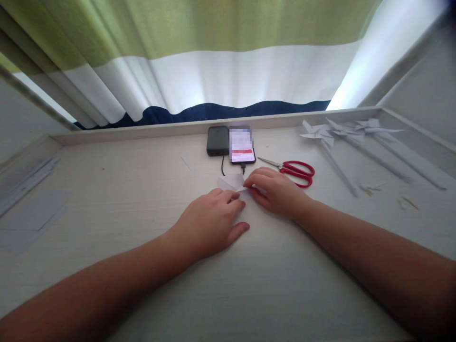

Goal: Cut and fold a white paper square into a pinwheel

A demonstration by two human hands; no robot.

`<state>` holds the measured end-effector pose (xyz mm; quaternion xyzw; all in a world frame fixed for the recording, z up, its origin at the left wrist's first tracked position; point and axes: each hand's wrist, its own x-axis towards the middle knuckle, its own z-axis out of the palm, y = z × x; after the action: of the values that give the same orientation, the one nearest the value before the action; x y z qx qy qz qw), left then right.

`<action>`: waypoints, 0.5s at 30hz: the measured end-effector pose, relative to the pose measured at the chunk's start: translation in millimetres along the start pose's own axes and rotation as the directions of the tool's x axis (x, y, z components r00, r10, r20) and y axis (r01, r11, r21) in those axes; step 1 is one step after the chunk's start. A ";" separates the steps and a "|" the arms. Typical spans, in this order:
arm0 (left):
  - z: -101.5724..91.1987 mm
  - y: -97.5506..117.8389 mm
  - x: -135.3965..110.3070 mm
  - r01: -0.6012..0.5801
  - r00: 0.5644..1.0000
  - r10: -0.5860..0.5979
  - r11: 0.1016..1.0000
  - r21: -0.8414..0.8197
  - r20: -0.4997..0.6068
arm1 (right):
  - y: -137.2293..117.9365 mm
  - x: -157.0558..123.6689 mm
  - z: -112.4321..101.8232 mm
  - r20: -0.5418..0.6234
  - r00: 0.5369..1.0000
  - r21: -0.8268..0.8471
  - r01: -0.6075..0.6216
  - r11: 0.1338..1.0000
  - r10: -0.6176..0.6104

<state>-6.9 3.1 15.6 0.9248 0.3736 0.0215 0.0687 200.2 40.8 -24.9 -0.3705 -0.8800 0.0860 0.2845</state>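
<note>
A small piece of white folded paper (231,182) lies on the white tabletop just beyond my hands. My left hand (213,219) rests palm down at its near edge, with the thumb held apart and the fingertips touching or close to the paper. My right hand (272,190) pinches the paper's right side between thumb and fingers, which partly cover it. Red-handled scissors (297,172) lie right beyond my right hand, their tips pointing left.
A phone (242,145) with a lit screen and a black power bank (217,141) stand at the back, with cables. Paper pinwheels (318,133) on rolled sticks lie at the right, near cotton swab bits (370,188). Paper sheets (35,213) lie left. A curtain (213,71) hangs behind.
</note>
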 end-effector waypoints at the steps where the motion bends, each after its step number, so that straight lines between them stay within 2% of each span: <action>1: -0.2 -1.2 0.5 -0.002 1.000 0.002 1.000 -0.004 -0.005 | 0.4 0.1 0.2 0.011 1.000 0.007 0.013 1.000 -0.013; 6: -2.5 -11.2 4.8 -0.002 1.000 0.001 0.999 -0.038 -0.027 | 0.3 -0.9 0.0 0.026 0.999 0.018 0.022 1.000 -0.022; 10: -1.3 -24.8 10.3 0.068 0.997 -0.072 0.992 -0.102 -0.038 | 0.5 -2.0 -0.2 0.043 0.999 0.014 0.009 1.000 -0.010; 15: 3.8 -34.9 15.3 0.067 0.990 -0.086 0.984 -0.165 -0.113 | 2.0 -2.5 0.1 0.046 0.999 0.013 0.008 1.000 -0.009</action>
<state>-19.6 38.1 6.6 0.8983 0.4092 0.1043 0.1216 202.7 40.5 -26.8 -0.3628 -0.8874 0.0988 0.2667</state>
